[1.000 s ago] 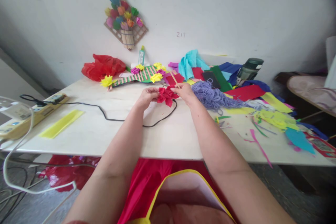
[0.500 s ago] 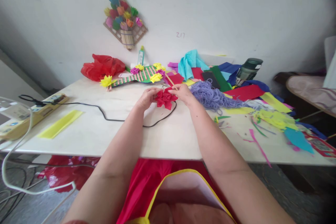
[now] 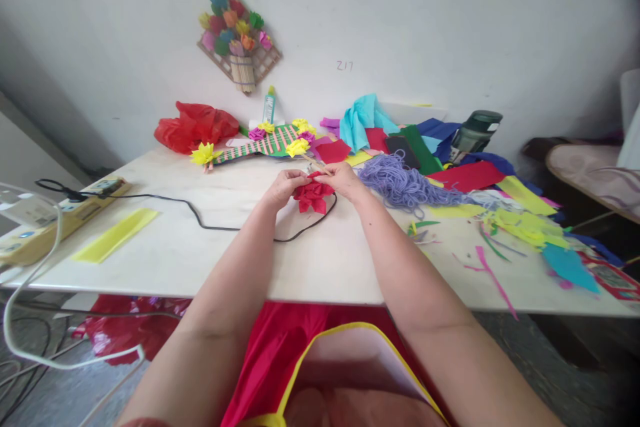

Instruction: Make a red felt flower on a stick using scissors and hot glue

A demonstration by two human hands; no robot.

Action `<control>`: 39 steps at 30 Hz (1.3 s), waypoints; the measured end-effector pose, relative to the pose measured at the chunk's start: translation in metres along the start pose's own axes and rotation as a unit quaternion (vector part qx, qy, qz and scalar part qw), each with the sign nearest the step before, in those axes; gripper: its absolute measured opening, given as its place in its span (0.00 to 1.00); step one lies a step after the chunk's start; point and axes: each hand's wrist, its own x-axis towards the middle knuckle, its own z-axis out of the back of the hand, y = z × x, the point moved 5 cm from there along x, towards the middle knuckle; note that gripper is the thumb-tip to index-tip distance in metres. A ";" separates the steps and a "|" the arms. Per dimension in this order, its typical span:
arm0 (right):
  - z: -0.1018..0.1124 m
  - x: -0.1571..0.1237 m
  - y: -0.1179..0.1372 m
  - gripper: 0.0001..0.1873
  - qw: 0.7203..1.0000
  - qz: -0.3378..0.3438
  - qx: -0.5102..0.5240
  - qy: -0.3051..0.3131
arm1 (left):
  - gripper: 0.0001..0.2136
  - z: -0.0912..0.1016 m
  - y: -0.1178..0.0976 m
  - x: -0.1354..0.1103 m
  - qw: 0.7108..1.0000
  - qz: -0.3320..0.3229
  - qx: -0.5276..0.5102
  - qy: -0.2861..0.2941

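Observation:
Over the middle of the table, a red paper flower (image 3: 312, 197) with crinkled petals is held between both hands. My left hand (image 3: 286, 188) pinches its left side with thumb and fingers. My right hand (image 3: 344, 181) grips its upper right side and also has a thin wooden stick (image 3: 316, 163) between its fingers, pointing up and left. Just behind lies a green guitar-shaped craft (image 3: 260, 145) with pink strips and yellow and magenta paper flowers. A black cord (image 3: 327, 215) curves on the table below the flower.
Purple yarn (image 3: 400, 181) lies right of my hands, beside coloured paper and scraps. A dark bottle (image 3: 477, 132) stands behind them. At left are a yellow paper strip (image 3: 116, 235), a power strip (image 3: 80, 213) and a red plastic bag (image 3: 196, 129). A glue bottle (image 3: 269, 107) stands near the wall.
The stick has tilted from steep to flatter, leaning further left. My right hand has shifted slightly left, closer to my left hand, and the flower has turned a little.

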 end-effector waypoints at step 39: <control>0.006 -0.003 0.010 0.14 0.995 0.045 -0.084 0.033 | 0.10 0.013 0.002 0.001 0.998 -0.040 -0.015 -0.046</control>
